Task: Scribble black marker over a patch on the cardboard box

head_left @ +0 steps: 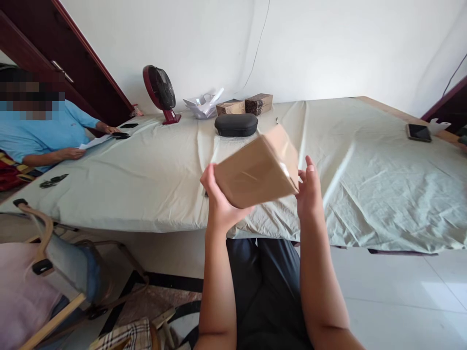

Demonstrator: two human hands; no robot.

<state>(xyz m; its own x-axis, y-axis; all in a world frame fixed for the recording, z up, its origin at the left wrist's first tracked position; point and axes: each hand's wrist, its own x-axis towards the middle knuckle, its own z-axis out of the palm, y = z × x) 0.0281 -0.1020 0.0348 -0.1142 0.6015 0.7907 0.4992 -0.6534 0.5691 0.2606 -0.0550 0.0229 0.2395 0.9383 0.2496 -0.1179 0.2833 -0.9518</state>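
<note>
A plain brown cardboard box (253, 172) is held tilted above the near side of the table, its right end raised. My left hand (221, 201) grips its left end from below, with the thumb up along the side and the fingers underneath, partly hidden. Beside the box's right end is my right hand (310, 192), fingers apart and pointing up. Its fingertips are close to the lower right corner; whether they touch it I cannot tell. Behind the box lies a black zip case (236, 125).
A pale cloth covers the table (153, 189). Along the wall stand a red fan (160, 92), a clear plastic basket (202, 109) and two patterned boxes (259, 103). A phone (419, 132) lies at right. At left, a person in blue (47, 136) holds paper, near a chair (69, 257).
</note>
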